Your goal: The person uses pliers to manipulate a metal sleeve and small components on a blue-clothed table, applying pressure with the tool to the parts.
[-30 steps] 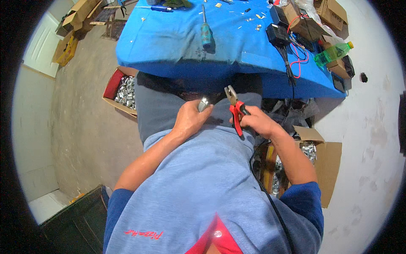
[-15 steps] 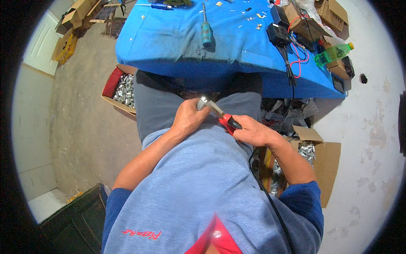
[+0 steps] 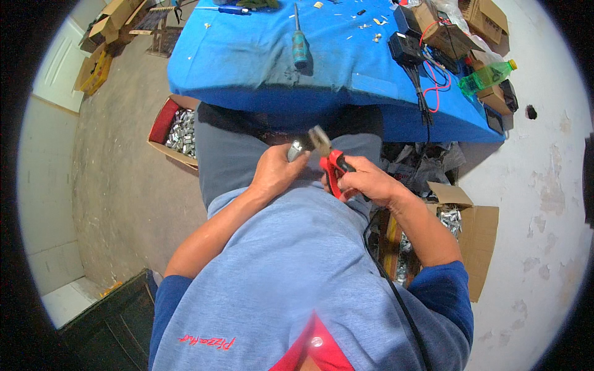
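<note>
Over my lap, my left hand [image 3: 274, 172] is closed around a small silvery metal piece [image 3: 297, 150]. Only its rounded, shiny end shows past the fingers; the rest is hidden. My right hand [image 3: 373, 183] grips pliers [image 3: 335, 164] by their red and black handles, which stand somewhat apart. The pliers' metal jaws are slightly blurred and point up and away from me, just right of the metal piece. A small gap seems to lie between jaws and piece.
Ahead stands a blue-covered table [image 3: 247, 74] with a teal-handled screwdriver [image 3: 300, 49], a black adapter [image 3: 405, 48] with cables and a green bottle [image 3: 489, 77]. Boxes of small metal parts stand at left [image 3: 162, 127] and right [image 3: 482, 241]. A black cable [image 3: 396, 290] runs down my right side.
The pliers have swung upward, away from the metal piece, and their handles have spread. My left hand has stayed nearly still with the piece.
</note>
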Demonstrator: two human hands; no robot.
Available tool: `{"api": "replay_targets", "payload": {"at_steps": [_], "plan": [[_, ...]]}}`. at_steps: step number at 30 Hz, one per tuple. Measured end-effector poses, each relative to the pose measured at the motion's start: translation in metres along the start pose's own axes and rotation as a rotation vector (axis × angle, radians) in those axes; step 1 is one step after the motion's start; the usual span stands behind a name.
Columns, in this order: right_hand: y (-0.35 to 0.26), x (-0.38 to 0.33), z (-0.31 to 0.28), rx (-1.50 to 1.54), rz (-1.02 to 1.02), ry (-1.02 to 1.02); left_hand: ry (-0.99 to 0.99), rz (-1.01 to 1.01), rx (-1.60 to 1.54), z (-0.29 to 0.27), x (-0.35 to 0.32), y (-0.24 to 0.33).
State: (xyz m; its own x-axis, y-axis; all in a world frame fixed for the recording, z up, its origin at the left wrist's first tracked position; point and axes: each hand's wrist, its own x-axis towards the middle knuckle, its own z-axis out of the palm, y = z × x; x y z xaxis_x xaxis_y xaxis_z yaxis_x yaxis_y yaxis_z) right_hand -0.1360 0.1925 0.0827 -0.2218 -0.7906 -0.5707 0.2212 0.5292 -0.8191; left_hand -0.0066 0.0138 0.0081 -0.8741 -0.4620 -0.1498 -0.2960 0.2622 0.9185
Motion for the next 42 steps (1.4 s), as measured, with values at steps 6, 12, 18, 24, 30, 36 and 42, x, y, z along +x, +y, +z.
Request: {"api": "replay_targets", "payload": {"at_steps": [6, 12, 18, 24, 30, 36, 42], "plan": [[-0.005, 0.018, 0.011, -0.415, -0.377, 0.475, -0.146, -0.031, -0.103, -0.001, 0.0, 0.006], [-0.006, 0.037, 0.017, -0.415, -0.463, 0.37, -0.305, -0.074, -0.121, -0.004, -0.002, 0.007], [-0.003, 0.044, 0.019, -0.582, -0.554, 0.385, -0.332, -0.055, -0.09, -0.003, -0.002, 0.008], [-0.005, 0.045, 0.02, -0.741, -0.6, 0.42, -0.322, -0.055, -0.017, 0.0, 0.001, 0.0], [-0.007, 0.047, 0.016, -0.809, -0.588, 0.374, -0.351, -0.05, 0.066, -0.003, -0.002, 0.014], [-0.005, 0.048, 0.014, -0.826, -0.539, 0.345, -0.355, 0.003, 0.074, 0.002, 0.0, 0.0], [0.004, 0.049, 0.012, -0.679, -0.49, 0.346, -0.354, -0.089, -0.051, -0.003, 0.001, 0.001]]}}
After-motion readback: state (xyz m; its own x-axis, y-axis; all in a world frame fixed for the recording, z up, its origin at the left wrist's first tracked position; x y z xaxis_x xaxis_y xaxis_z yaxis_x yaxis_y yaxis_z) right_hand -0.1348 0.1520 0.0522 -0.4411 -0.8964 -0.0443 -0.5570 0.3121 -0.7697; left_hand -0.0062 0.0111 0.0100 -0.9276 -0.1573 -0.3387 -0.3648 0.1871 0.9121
